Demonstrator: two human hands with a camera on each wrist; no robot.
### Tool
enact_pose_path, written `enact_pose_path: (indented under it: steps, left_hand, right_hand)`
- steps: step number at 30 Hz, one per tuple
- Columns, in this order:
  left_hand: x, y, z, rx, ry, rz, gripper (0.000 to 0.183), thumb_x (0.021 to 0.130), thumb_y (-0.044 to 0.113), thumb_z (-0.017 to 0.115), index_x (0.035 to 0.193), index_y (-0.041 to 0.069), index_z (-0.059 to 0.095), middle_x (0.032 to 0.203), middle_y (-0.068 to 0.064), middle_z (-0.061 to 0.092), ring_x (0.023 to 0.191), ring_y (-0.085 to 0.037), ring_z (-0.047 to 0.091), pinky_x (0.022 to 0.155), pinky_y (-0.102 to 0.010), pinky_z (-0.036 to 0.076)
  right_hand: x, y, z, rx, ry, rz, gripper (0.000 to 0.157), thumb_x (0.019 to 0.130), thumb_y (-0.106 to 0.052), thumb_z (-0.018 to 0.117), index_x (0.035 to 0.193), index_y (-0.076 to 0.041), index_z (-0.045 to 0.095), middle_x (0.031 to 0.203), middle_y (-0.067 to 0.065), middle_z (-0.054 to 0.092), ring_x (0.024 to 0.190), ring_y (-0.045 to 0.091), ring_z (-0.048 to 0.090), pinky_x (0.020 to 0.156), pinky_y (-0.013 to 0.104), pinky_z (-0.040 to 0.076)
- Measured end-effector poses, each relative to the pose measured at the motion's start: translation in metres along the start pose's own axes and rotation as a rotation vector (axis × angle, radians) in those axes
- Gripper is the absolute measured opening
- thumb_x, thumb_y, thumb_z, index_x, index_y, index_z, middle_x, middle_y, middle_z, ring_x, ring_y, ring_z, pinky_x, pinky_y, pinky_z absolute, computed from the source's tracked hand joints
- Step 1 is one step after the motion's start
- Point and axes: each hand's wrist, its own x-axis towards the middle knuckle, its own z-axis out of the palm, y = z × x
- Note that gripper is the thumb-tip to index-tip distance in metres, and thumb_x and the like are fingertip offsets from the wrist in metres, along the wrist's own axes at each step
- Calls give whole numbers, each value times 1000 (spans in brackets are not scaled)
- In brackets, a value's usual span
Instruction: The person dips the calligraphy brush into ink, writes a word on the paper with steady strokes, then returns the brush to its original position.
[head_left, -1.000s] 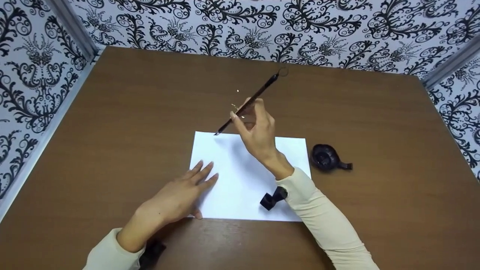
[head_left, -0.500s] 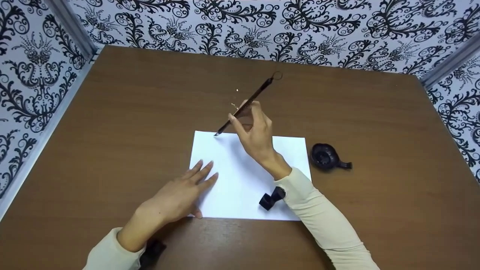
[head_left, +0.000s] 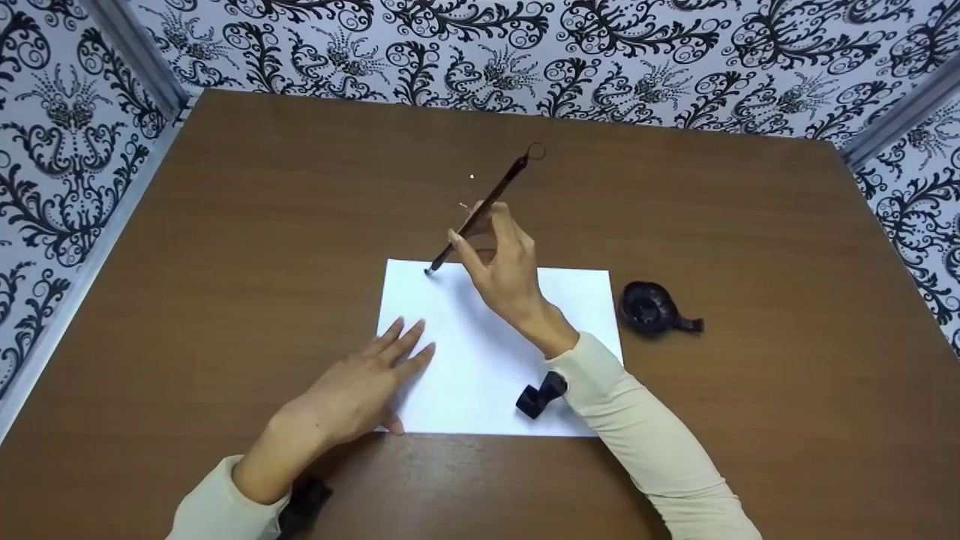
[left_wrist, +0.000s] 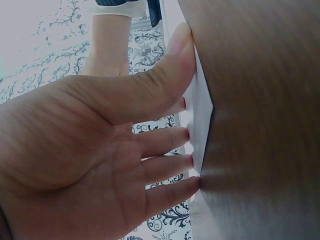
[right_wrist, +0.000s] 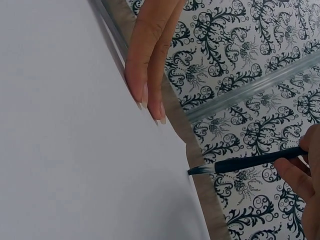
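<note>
"Brown wood-grain table (head_left: 787, 420), smooth white paper (head_left: 472, 360); where's the paintbrush (head_left: 499, 190)?"

"On my remote feed, the right hand (head_left: 510, 274) pinches it, slim and dark, its tip by the paper's far edge, near the left corner."

"And the left hand (head_left: 345, 397)?"

"Relaxed, fingertips spread on the paper; my left wrist view adds its lifted palm."

"Bristles (right_wrist: 202, 170)?"

"Pale, dark-ended in the right wrist view. Only the head view gives me the round black bowl (head_left: 649, 309)."
</note>
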Motion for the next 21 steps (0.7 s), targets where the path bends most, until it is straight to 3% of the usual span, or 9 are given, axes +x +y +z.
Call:
enact_pose_path:
  steps: [7,14,21]
  left_hand:
    - [1,1,0,17,-3,0,90,71,27,79,147,5,36,157,-16,17,142,-36,14,99,-56,38]
    - [-1,0,0,3,1,-22,91,70,27,80,147,5,36,156,-16,17,142,-37,13,96,-60,39]
    - [0,0,0,11,20,1,90,70,26,81,146,4,37,156,-18,19,142,-38,14,97,-60,38]
  right_hand:
    - [-2,-2,0,-18,-22,-4,28,90,-4,65,109,3,46,90,15,60,81,20,68,62,18,54]
    - [-2,-8,3,-23,-63,-8,26,90,-7,65,107,2,47,89,13,60,84,19,67,63,16,53]
    - [-3,-14,3,-17,-95,-14,27,90,-6,64,111,4,48,89,11,60,84,18,66,63,16,53]
